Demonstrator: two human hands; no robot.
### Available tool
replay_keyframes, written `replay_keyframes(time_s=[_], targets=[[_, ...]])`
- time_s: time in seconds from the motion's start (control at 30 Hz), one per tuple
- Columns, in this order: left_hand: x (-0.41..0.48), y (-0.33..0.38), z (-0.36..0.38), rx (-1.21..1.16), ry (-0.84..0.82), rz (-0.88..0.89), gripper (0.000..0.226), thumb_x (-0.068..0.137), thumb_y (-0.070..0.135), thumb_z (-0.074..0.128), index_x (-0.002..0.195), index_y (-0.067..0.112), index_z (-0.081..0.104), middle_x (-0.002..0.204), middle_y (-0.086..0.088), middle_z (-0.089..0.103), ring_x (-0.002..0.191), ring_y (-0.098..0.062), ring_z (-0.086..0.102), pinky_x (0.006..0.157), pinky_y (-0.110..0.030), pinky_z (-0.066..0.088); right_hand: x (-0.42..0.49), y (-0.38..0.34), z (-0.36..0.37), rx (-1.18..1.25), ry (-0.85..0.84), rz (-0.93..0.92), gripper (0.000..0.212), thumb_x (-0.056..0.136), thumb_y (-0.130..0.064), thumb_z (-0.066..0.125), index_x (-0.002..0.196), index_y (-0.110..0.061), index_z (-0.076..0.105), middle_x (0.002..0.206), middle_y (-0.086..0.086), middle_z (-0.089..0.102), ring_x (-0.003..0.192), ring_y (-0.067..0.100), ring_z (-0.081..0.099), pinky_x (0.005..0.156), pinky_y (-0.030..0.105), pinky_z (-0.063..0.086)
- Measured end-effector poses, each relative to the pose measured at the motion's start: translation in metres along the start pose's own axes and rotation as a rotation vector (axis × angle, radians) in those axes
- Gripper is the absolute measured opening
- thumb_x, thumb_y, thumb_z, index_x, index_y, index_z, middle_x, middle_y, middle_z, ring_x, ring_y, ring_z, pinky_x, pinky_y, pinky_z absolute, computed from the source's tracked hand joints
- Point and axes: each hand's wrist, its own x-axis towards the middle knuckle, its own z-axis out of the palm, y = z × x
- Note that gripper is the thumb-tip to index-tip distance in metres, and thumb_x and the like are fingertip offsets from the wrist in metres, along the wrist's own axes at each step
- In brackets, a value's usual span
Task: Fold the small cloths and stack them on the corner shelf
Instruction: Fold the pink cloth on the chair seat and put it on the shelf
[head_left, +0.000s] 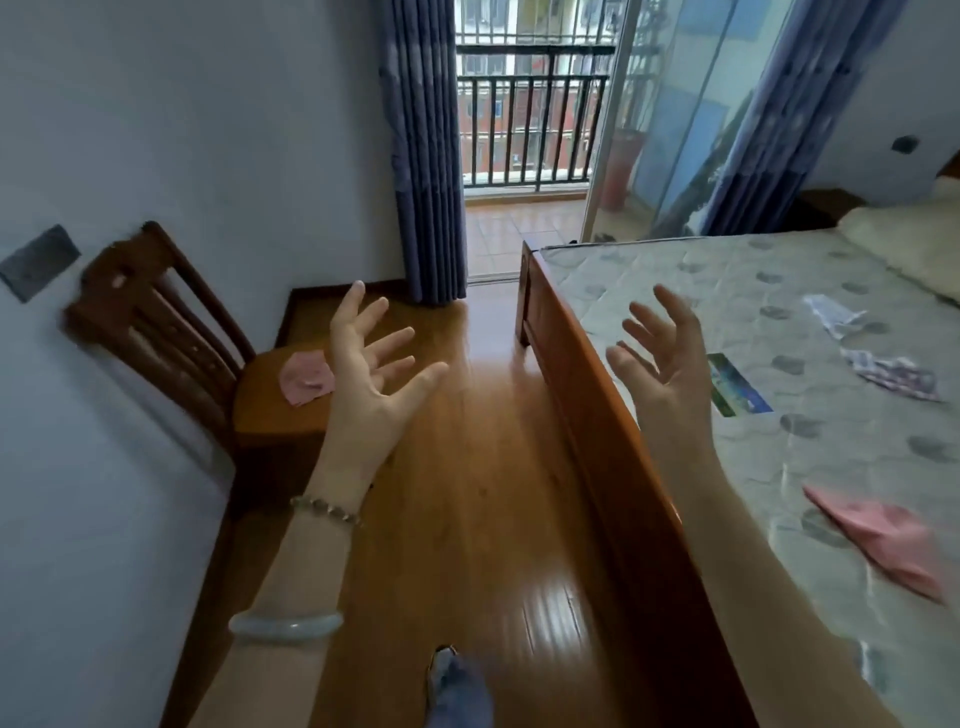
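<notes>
Cloths lie on the bed (810, 457) at right: pink cloth (878, 540) lowest, patterned cloth (893, 374) and pale cloth (831, 314) above. A second pink cloth (306, 382) rests on the chair (156, 322), left. They look light and limp, so pinch two corners. Your left hand (371, 384) and right hand (670, 364) have a wide grip and hold nothing.

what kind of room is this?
Likely a bedroom in a flat: a wooden bed with a bare mattress, a chair by the wall, and a curtain beside a glass door onto a railed balcony.
</notes>
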Motion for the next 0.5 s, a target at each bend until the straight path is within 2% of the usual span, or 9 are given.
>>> replay_keyframes(time_s=[0.13, 0.23, 0.33, 0.4, 0.5], targets=[[0.068, -0.044, -0.009, -0.008, 0.033, -0.056, 0.091, 0.074, 0.033, 0.074, 0.144, 0.039, 0.015, 0.148, 0.005, 0.033, 0.124, -0.009, 0.049, 0.101, -0.029, 0.046, 0.065, 0.028, 0.051, 0.004, -0.029, 0.012, 0.066, 0.080, -0.024, 0.060, 0.141, -0.024, 0.036, 0.139, 0.002, 0.050, 0.125, 0.010, 0.051, 0.107, 0.037, 0.043], [0.118, -0.069, -0.021, 0.012, 0.048, -0.070, 0.088, 0.072, 0.033, 0.071, 0.141, 0.040, 0.017, 0.145, 0.009, 0.035, 0.123, -0.008, 0.050, 0.100, -0.027, 0.047, 0.112, 0.043, 0.088, -0.026, -0.046, 0.004, 0.066, 0.081, -0.027, 0.060, 0.142, -0.025, 0.036, 0.141, 0.002, 0.048, 0.125, 0.011, 0.051, 0.101, 0.022, 0.045], [0.165, -0.096, -0.031, 0.047, 0.069, -0.074, 0.086, 0.074, 0.036, 0.072, 0.142, 0.042, 0.020, 0.143, 0.016, 0.036, 0.123, -0.006, 0.051, 0.099, -0.037, 0.050, 0.154, 0.058, 0.122, -0.010, -0.061, 0.013, 0.064, 0.080, -0.027, 0.060, 0.140, -0.027, 0.036, 0.140, -0.001, 0.049, 0.124, 0.007, 0.051, 0.095, 0.010, 0.045], [0.186, -0.112, -0.033, 0.043, 0.081, -0.097, 0.083, 0.074, 0.037, 0.072, 0.139, 0.046, 0.022, 0.141, 0.019, 0.037, 0.123, -0.007, 0.051, 0.097, -0.044, 0.051, 0.175, 0.068, 0.141, 0.021, -0.085, 0.027, 0.063, 0.080, -0.026, 0.061, 0.138, -0.028, 0.037, 0.137, -0.003, 0.050, 0.121, 0.004, 0.052, 0.093, 0.008, 0.045], [0.218, -0.135, -0.035, 0.059, 0.090, -0.122, 0.080, 0.073, 0.039, 0.072, 0.135, 0.049, 0.023, 0.141, 0.019, 0.037, 0.124, -0.009, 0.050, 0.097, -0.045, 0.051, 0.208, 0.086, 0.170, 0.019, -0.112, 0.045, 0.060, 0.080, -0.027, 0.060, 0.135, -0.032, 0.036, 0.140, 0.000, 0.048, 0.121, 0.005, 0.051, 0.095, 0.009, 0.043]])
